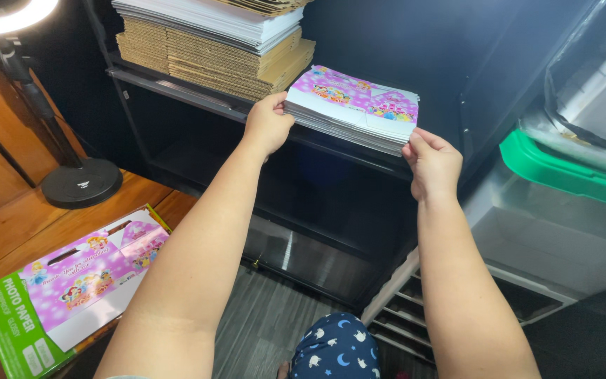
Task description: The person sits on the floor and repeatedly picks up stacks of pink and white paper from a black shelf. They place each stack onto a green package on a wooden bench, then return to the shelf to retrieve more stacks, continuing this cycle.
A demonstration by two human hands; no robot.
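Beside a dark shelf [177,88], a stack of pink printed box blanks [352,105] is gripped by the left hand [266,125] and the right hand [431,163].

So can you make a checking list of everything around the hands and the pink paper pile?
Surface: wooden table at the left; dark shelf ahead.
Job's things: stack of pink printed sheets, held level at the shelf edge.
Clutter: one pink printed sheet lying on a green paper pack on the table; cardboard stack with white sheets on top, on the shelf.
Hands: left hand grips the stack's left end; right hand grips its right corner.
Cables: nothing seen.
Surroundings: ring light on a round black base; clear bin with green lid at the right; grey floor.
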